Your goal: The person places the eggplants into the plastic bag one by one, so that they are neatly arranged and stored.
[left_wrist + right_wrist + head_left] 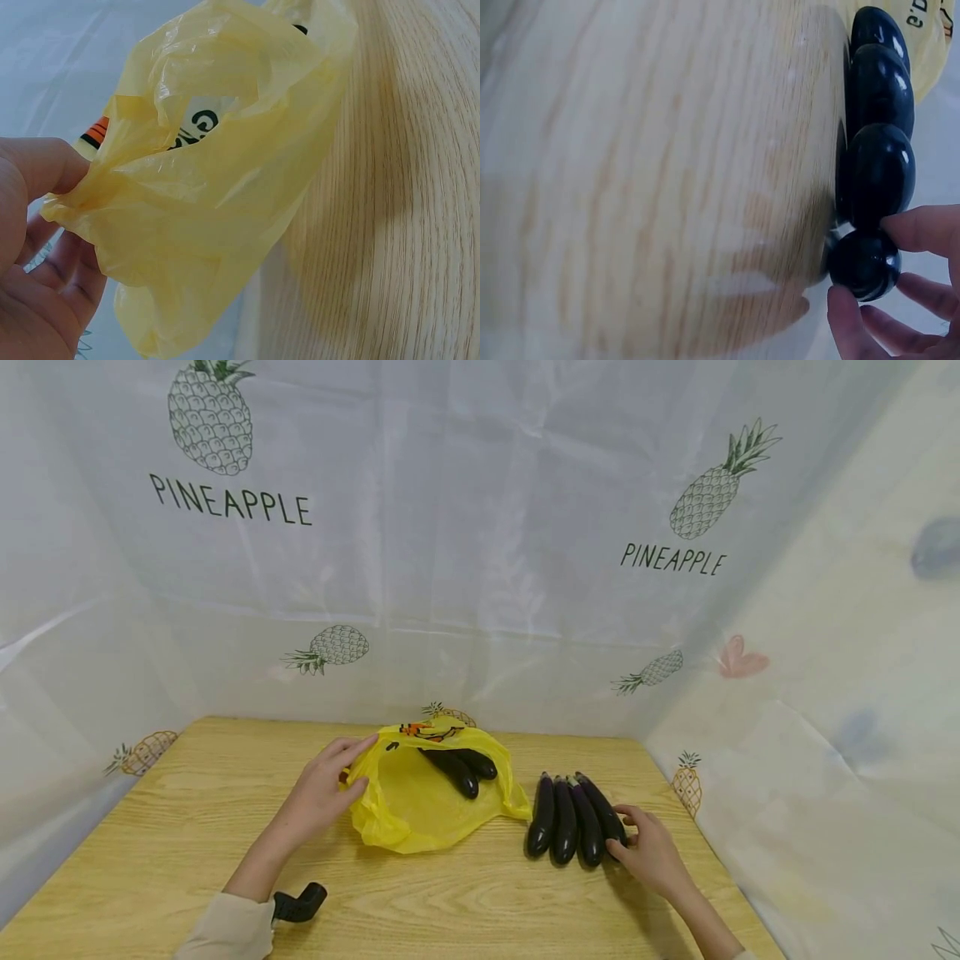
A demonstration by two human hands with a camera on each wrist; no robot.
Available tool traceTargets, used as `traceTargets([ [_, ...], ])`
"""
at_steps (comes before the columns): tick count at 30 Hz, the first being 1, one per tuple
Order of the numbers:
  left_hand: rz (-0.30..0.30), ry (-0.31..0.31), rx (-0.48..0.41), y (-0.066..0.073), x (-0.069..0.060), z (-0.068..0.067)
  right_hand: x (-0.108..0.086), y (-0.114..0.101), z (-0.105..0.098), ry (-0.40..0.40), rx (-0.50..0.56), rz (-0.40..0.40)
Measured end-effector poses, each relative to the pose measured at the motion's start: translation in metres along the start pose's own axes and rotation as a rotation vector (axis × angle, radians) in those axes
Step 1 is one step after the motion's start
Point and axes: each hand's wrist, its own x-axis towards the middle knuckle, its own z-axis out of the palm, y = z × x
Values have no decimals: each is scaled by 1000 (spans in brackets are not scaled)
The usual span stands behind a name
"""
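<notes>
At the table's middle, a yellow plastic bag [401, 835] lies with its mouth spread toward me; two dark purple eggplants [453, 772] rest inside. My left hand [318, 789] pinches the left edge of the bag's mouth between thumb and fingers, as the left wrist view also shows. Right of the bag, several eggplants lie side by side in a row, stem ends pointing away. My right hand [651, 856] is at the rightmost eggplant [864, 266], its thumb on one side and its fingers on the other, holding it near the rounded end.
The wooden table [450, 910] backs onto a white curtain [487, 568] printed with pineapples, which also hangs along both sides. A black curved object [300, 903] shows beside the left sleeve [232, 927].
</notes>
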Motion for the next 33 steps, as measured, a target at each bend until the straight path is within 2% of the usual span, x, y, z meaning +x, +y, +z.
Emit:
traceTargets([
  [16,-1,-10,-5,2,-1,0,1,11,3,-11,23,30],
  [22,4,-4,-14,1,-1,0,3,8,-1,-11,55,22],
  [33,18,0,-19,1,-1,0,4,12,-6,-59,42,52],
])
